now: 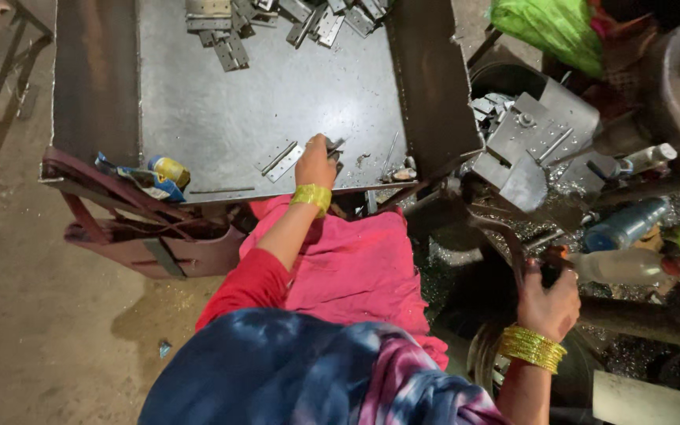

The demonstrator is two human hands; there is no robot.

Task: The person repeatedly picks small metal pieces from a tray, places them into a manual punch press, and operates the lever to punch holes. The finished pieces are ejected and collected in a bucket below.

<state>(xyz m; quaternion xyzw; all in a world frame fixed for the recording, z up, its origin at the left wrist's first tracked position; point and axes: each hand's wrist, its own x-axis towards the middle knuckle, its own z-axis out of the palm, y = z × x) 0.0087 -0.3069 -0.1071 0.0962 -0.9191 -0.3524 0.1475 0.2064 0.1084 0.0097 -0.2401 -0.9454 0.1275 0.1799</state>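
The left hand (315, 163) has its fingers (329, 146) pinched together on a small flat grey metal hinge plate (335, 147) at the near edge of the grey steel tabletop (277, 94). Two more plates (282, 160) lie just left; bare sheet stretches beyond. The right hand (551, 303) fingers clamp a dark machine lever (513, 252).

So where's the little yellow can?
The yellow can lies at the tray's near-left corner, beside blue wrappers, well left of the left hand.
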